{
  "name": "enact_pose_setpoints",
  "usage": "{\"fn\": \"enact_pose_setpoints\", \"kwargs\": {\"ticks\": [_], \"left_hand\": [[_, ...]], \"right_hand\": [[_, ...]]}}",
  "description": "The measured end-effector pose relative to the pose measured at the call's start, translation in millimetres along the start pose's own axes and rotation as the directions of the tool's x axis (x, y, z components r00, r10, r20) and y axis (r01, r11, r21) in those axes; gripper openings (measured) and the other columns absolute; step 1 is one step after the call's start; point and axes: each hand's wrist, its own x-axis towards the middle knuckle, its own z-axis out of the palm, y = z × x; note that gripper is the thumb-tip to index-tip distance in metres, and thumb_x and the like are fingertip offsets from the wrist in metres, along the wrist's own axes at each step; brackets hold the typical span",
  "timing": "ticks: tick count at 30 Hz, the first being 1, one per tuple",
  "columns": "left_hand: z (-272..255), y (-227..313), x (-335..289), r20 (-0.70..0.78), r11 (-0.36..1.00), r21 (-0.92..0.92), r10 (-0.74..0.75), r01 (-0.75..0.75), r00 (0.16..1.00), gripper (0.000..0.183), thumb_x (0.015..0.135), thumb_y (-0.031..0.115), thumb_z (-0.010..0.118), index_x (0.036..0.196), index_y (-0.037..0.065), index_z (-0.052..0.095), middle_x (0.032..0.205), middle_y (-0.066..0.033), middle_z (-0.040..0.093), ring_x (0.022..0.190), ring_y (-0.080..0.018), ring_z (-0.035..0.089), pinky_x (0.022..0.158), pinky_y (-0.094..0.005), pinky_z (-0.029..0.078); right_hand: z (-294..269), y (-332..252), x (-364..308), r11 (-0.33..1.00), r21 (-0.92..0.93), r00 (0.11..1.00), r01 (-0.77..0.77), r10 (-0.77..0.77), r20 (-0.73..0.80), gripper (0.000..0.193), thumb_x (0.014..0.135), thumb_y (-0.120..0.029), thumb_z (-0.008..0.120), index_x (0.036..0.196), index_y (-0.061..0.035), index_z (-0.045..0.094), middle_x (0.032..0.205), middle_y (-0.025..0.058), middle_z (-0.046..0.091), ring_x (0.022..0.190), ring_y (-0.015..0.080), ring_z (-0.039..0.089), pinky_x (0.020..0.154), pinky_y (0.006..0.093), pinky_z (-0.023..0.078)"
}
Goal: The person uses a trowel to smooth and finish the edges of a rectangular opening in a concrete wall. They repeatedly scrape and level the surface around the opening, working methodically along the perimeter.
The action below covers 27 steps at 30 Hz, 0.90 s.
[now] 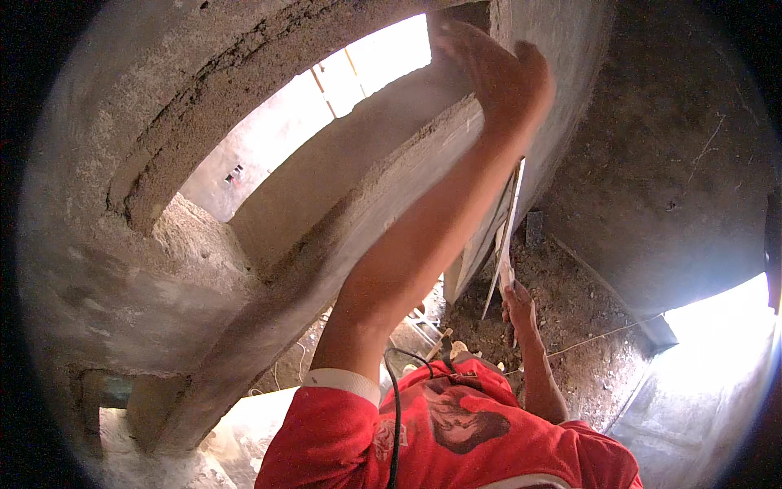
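My left hand [501, 73] is raised at the upper corner of a rectangular opening [366, 196] in a grey plastered wall [407, 212]. Its fingers stretch toward the end of the opening, with the thumb apart, and nothing shows in it. Whether the fingertips touch the edge cannot be made out. Lower down, on the right, my right hand [519, 308] is closed round the lower end of a long, thin, pale flat tool [508, 232]. That tool points up along the wall, seen nearly edge-on, so its exact kind is unclear.
Rubble and dirt cover the ground [586, 318] below. A thin string [599, 336] crosses it toward a bright doorway [725, 322] at the right. A dark wall [668, 163] stands on the right. A small recess [118, 391] sits at the lower left. A black cable [397, 407] hangs over my red shirt.
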Motion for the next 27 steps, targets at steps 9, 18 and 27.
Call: {"fn": "enact_pose_setpoints", "kwargs": {"ticks": [9, 18, 27], "left_hand": [[17, -13, -46, -0.017, 0.886, -0.027, 0.462, -0.462, 0.887, 0.071, 0.096, 0.027, 0.062, 0.152, -0.011, 0.041, 0.157, -0.0350, 0.043, 0.148, -0.0493, 0.040, 0.126, -0.0524, 0.028], [15, -28, 34, -0.069, 0.975, -0.051, -0.219, 0.216, 0.973, 0.096, 0.093, 0.020, 0.059, 0.155, -0.024, 0.001, 0.161, -0.0497, 0.001, 0.152, -0.0655, -0.002, 0.129, -0.0598, 0.000], [22, -54, 38, -0.218, 0.995, 0.097, 0.001, 0.020, 0.976, 0.089, 0.090, 0.008, 0.060, 0.157, -0.020, 0.009, 0.162, -0.0454, 0.016, 0.154, -0.0576, 0.017, 0.128, -0.0600, 0.010]], "right_hand": [[-1, -15, -34, 0.985, 0.083, 0.978, -0.149, 0.159, -0.132, 0.060, 0.105, -0.039, 0.065, 0.154, -0.0083, 0.048, 0.078, 0.0029, 0.058, 0.048, 0.0112, 0.051, 0.043, 0.0314, 0.043], [-11, -16, -24, 0.997, 0.064, 0.994, -0.041, 0.047, -0.098, 0.059, 0.105, -0.041, 0.066, 0.152, -0.0086, 0.052, 0.077, 0.0014, 0.059, 0.048, 0.0104, 0.052, 0.043, 0.0305, 0.043], [-12, 12, -37, 0.998, 0.049, 0.985, -0.044, 0.051, -0.164, 0.048, 0.106, -0.039, 0.064, 0.145, -0.0096, 0.060, 0.076, -0.0006, 0.058, 0.048, 0.0083, 0.051, 0.044, 0.0288, 0.043]]}}
